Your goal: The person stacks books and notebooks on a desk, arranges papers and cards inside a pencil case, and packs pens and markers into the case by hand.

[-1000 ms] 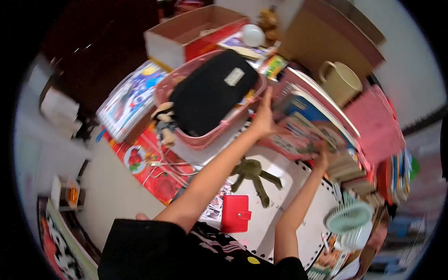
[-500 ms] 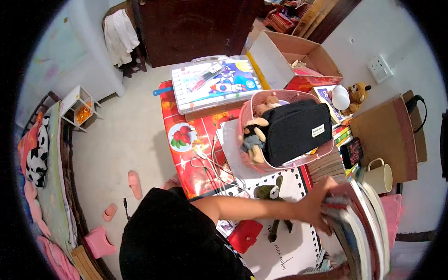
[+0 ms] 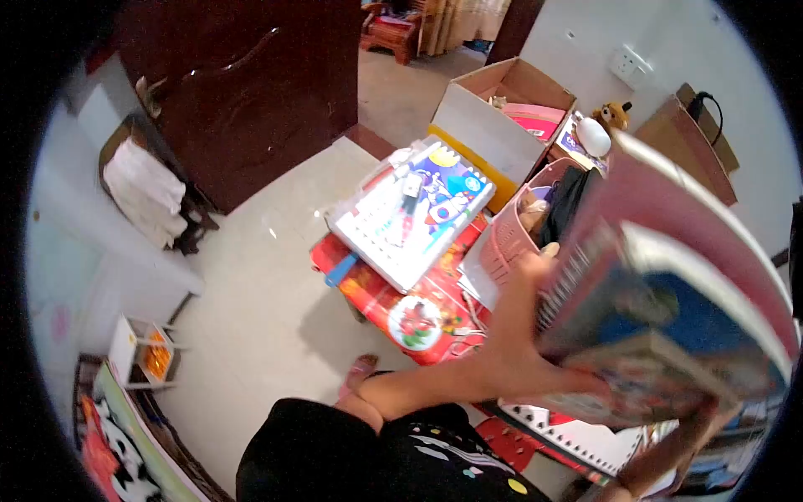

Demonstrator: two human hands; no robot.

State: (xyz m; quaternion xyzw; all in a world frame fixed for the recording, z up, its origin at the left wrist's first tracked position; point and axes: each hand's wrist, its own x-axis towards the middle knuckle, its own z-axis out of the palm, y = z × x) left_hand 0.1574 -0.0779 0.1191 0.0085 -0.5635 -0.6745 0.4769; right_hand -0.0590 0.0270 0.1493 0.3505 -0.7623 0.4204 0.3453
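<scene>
A stack of several books [image 3: 698, 314] is lifted close to me on the right, blurred by motion. One has a dark pink cover and the front one is blue with pictures. My left hand [image 3: 523, 339] grips the stack's left side, thumb up and fingers across the lower front cover. At the lower right my right hand [image 3: 694, 431] supports the bottom edge; its fingers are partly hidden by the books. Behind them stands a pink plastic basket [image 3: 506, 243] with a black bag [image 3: 565, 209] and soft toys in it.
On the red tablecloth [image 3: 381, 289] lies a plastic marker case [image 3: 397, 222] with a rocket picture. An open cardboard box [image 3: 477, 130] stands at the back. A white night-light-like object [image 3: 592, 136] and a teddy bear [image 3: 611, 117] sit by the wall. A brown door [image 3: 242, 92] is at the far left.
The books have risen from the right side of the table and come nearer to me, held in both hands. My view has turned left towards the door.
</scene>
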